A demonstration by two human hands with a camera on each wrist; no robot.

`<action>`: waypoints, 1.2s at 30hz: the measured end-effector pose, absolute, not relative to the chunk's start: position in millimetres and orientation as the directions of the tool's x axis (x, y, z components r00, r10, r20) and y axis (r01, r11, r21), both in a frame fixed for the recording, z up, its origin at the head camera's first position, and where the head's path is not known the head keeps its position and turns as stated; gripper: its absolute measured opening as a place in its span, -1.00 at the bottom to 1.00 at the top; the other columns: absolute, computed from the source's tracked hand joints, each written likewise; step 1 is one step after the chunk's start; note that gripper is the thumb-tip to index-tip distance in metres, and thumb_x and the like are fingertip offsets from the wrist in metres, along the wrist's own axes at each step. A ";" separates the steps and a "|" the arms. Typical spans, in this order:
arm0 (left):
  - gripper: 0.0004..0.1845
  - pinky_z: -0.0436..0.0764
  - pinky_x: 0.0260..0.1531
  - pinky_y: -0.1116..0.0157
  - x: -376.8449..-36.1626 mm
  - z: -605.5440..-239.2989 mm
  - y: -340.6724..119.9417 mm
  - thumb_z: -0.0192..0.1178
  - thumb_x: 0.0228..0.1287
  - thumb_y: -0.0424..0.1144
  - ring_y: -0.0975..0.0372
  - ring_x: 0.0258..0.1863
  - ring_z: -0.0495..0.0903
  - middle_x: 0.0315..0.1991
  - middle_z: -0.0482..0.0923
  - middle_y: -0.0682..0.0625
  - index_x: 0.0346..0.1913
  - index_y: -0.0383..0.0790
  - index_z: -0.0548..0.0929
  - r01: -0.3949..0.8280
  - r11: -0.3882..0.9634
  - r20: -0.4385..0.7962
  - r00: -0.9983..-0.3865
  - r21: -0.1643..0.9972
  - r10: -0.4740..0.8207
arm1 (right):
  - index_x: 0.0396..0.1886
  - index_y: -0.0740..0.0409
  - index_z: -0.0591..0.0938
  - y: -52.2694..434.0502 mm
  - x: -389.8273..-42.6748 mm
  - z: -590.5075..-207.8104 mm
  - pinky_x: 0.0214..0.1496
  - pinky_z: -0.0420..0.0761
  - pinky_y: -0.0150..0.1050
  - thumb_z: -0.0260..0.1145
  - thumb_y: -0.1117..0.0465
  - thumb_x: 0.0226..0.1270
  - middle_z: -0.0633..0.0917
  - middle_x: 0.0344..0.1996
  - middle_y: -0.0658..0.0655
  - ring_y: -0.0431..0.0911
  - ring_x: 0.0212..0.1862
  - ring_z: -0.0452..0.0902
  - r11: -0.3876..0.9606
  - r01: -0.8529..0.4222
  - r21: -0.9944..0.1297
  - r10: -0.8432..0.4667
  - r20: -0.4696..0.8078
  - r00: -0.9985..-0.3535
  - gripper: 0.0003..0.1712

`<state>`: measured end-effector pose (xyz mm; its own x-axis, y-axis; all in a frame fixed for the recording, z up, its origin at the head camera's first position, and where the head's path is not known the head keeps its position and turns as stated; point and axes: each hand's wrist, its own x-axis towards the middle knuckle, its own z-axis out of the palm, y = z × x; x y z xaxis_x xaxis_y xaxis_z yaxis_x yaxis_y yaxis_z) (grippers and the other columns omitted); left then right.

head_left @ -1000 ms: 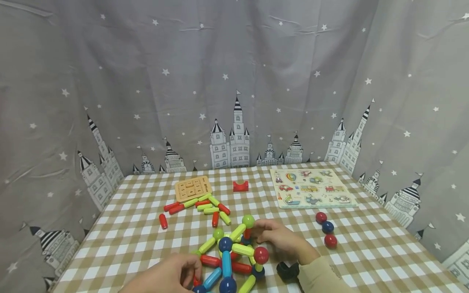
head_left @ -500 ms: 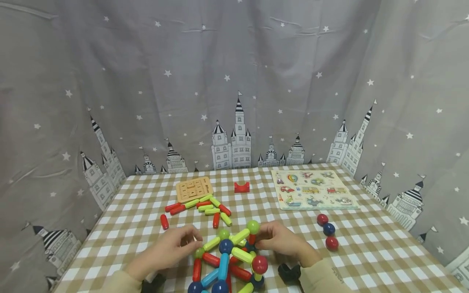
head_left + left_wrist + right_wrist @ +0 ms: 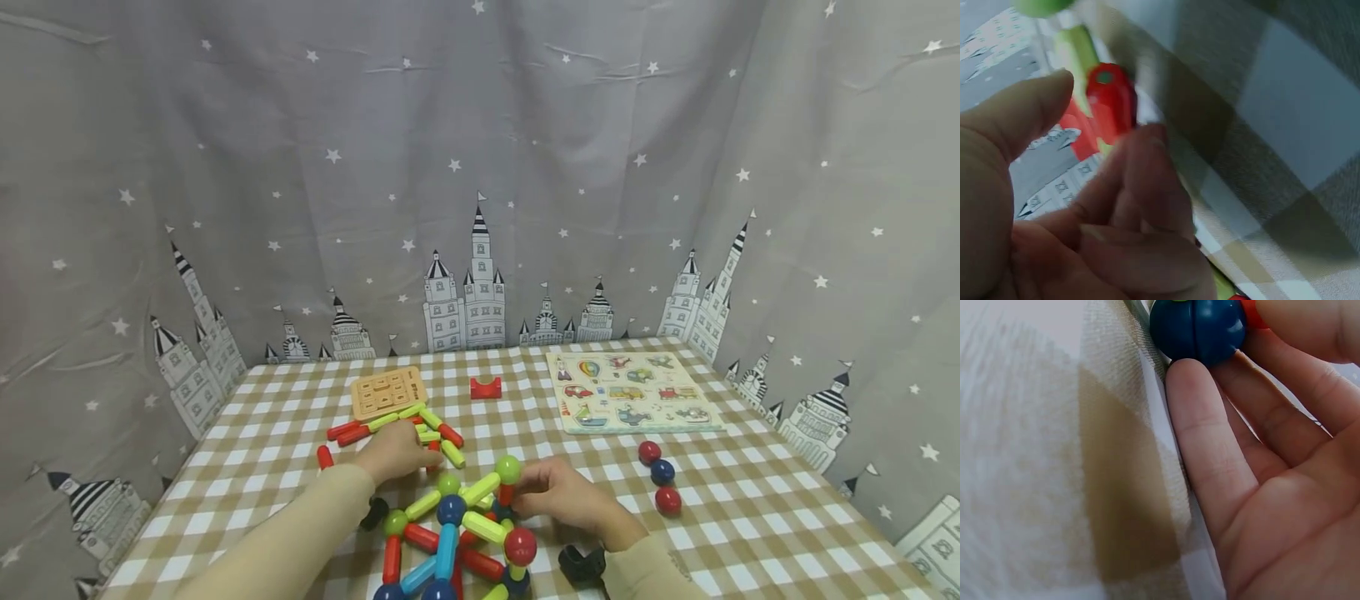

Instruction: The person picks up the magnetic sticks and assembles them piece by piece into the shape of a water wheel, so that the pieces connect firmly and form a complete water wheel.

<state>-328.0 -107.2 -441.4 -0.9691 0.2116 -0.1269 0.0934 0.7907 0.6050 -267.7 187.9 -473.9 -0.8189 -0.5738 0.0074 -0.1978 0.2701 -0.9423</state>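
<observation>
We risk toppling the rod-and-ball frame (image 3: pixel 457 533): our right hand (image 3: pixel 558 496) holds it at the upright red rod, fingers curled against a blue ball (image 3: pixel 1197 328), so a tug breaks the joints. Left hand (image 3: pixel 393 452) reaches forward, fingers curled over loose rods (image 3: pixel 431 429); a red rod (image 3: pixel 1110 103) sits between thumb and fingertips, hold unclear.

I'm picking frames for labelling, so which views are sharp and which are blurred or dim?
Head view: evenly lit, mostly sharp, edges bowed by a wide lens; the left hand at the loose sticks is slightly soft. Left wrist view: dim, motion-blurred, the red stick smeared. Right wrist view: close and bright, the blue ball sharp, the checked cloth soft.
</observation>
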 end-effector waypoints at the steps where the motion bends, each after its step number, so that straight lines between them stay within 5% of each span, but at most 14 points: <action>1: -0.63 0.29 -0.55 0.34 -328.0 -443.2 -108.3 0.52 0.12 -0.03 0.24 -0.65 0.32 -0.71 0.33 0.08 -0.59 -0.15 0.59 0.093 0.791 -0.126 -0.969 0.605 0.210 | 0.06 0.20 0.75 186.1 -267.8 -474.3 0.01 0.67 -0.28 0.36 0.31 0.34 0.80 -0.04 0.17 -0.14 -0.07 0.70 0.269 -0.198 -0.943 -0.576 0.007 -0.817 -0.69; 9: -0.63 0.28 -0.59 0.36 -324.6 -450.5 -122.5 0.44 0.13 -0.15 0.28 -0.67 0.29 -0.74 0.33 0.11 -0.70 -0.15 0.54 0.077 0.711 -0.122 -0.967 0.699 0.226 | 0.05 0.18 0.76 181.0 -266.8 -472.7 -0.01 0.66 -0.27 0.37 0.29 0.31 0.81 -0.07 0.13 -0.11 -0.07 0.70 0.282 -0.166 -0.945 -0.557 -0.020 -0.830 -0.68; 14: -0.78 0.53 -0.35 0.28 -320.9 -447.4 -129.7 0.43 0.27 -0.04 0.23 -0.39 0.54 -0.40 0.65 0.05 -0.26 -0.11 0.74 0.120 0.578 -0.061 -0.957 0.807 0.284 | 0.06 0.19 0.75 182.8 -267.6 -470.8 0.01 0.66 -0.28 0.37 0.29 0.33 0.81 -0.05 0.14 -0.12 -0.05 0.71 0.288 -0.165 -0.943 -0.561 -0.027 -0.828 -0.68; 19: -0.66 0.62 -0.09 0.17 -319.3 -443.8 -130.9 0.35 0.39 -0.02 0.14 -0.11 0.62 -0.09 0.70 -0.01 0.13 -0.04 0.68 0.256 0.460 0.004 -0.877 0.850 0.480 | 0.06 0.21 0.75 183.8 -266.9 -471.3 0.00 0.66 -0.29 0.36 0.29 0.34 0.81 -0.05 0.14 -0.14 -0.06 0.70 0.284 -0.155 -0.946 -0.564 -0.034 -0.825 -0.69; 25: -0.84 0.60 -0.04 0.17 -315.0 -446.9 -124.9 0.41 0.34 -0.11 0.26 -0.07 0.66 -0.16 0.71 0.20 -0.08 0.06 0.68 0.462 0.503 0.069 -0.783 0.731 0.618 | 0.06 0.20 0.75 184.9 -267.3 -474.1 0.01 0.66 -0.27 0.36 0.28 0.35 0.80 -0.04 0.15 -0.12 -0.05 0.70 0.271 -0.148 -0.951 -0.567 -0.034 -0.823 -0.69; 33: -0.79 0.63 -0.14 0.29 -308.0 -447.9 -121.4 0.42 0.33 -0.10 0.32 -0.15 0.64 -0.17 0.69 0.25 -0.03 0.09 0.68 0.508 0.555 0.062 -0.771 0.659 0.634 | 0.09 0.22 0.73 186.1 -266.8 -475.5 0.02 0.67 -0.24 0.33 0.24 0.36 0.80 -0.03 0.15 -0.11 -0.05 0.71 0.253 -0.115 -0.961 -0.570 -0.052 -0.820 -0.66; 36: -0.65 0.64 -0.21 0.25 -305.4 -443.0 -131.9 0.44 0.30 -0.03 0.26 -0.18 0.65 -0.18 0.69 0.16 0.08 0.00 0.66 0.434 0.594 0.032 -0.824 0.678 0.566 | 0.10 0.22 0.73 186.0 -265.9 -474.9 0.03 0.67 -0.24 0.34 0.24 0.36 0.79 -0.02 0.15 -0.10 -0.03 0.72 0.250 -0.109 -0.962 -0.571 -0.056 -0.819 -0.65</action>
